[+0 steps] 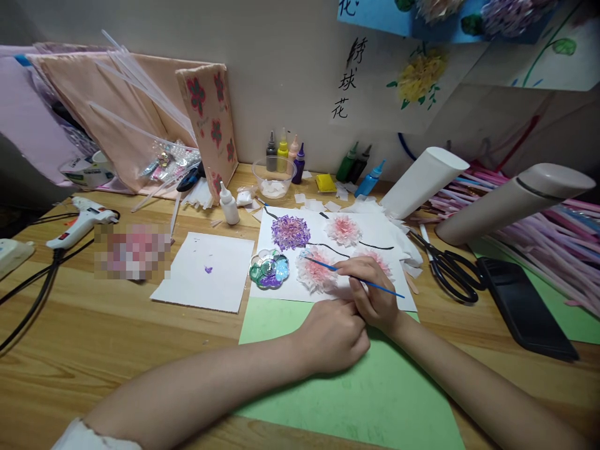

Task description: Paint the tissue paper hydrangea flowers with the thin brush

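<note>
My right hand [372,294] pinches a thin blue paintbrush [328,267], whose tip rests on a pink paper flower [315,273] on a white sheet [281,284]. Two more pink flowers [344,230] and a purple flower [290,232] are on the same sheet, joined by black stem lines. My left hand [332,334] lies curled on the lower edge of that sheet and on green paper [375,400], fingers closed, touching the right hand. A flower-shaped paint palette [269,269] sits left of the brush tip.
A blank white sheet [206,272] with a purple dab lies at left, beside a glue gun [79,225]. Paint bottles [285,153], a clear bowl [273,177] and a glue bottle [229,204] stand behind. Black scissors [450,269], a phone [525,306] and a lamp head [510,200] sit right.
</note>
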Demonstrator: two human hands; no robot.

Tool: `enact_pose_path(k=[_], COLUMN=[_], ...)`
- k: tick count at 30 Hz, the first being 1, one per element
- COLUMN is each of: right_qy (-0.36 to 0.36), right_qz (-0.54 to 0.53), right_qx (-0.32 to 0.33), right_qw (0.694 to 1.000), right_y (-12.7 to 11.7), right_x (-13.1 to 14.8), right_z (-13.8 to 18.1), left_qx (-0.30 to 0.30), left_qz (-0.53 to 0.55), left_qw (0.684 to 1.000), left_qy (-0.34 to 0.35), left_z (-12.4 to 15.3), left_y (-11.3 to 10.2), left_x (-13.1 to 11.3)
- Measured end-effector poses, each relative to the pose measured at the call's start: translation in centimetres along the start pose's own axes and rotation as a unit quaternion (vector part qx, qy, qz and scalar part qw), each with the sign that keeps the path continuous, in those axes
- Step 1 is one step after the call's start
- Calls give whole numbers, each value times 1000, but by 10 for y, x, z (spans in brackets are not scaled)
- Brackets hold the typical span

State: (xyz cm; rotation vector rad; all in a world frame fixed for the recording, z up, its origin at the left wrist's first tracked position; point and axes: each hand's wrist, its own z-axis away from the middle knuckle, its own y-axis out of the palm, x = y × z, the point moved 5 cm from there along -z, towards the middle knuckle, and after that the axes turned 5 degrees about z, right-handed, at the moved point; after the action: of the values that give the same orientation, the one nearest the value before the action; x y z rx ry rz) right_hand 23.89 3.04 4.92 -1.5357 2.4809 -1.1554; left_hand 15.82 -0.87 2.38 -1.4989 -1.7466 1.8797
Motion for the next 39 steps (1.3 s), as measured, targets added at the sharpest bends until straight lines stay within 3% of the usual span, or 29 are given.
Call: enact_pose_path(k=[9,14,23,29,36,39], right_qy=[-17,-79,-47,-65,-37,-32], right_qz=[0,-24,-1,-2,44,49], right_qx=[1,80,118,121,10,-4], right_qw=[1000,993,992,991,998,998], right_y=[-2,4,9,8,-2,-2], right_x=[2,10,8,12,10,9], right_z=[-1,-4,-4,-5,2,5], left_qx=[1,15,18,35,-1,-6], left_qz=[-6,-7,-8,-12,3,5], left_qw=[1000,1000,1000,999,1000,1000], left_qy=[2,3,7,13,23,24], left_z=[0,1,1,1,1,0], left_y=[0,1,3,5,4,3], left_x=[0,-2,-1,-1,0,0])
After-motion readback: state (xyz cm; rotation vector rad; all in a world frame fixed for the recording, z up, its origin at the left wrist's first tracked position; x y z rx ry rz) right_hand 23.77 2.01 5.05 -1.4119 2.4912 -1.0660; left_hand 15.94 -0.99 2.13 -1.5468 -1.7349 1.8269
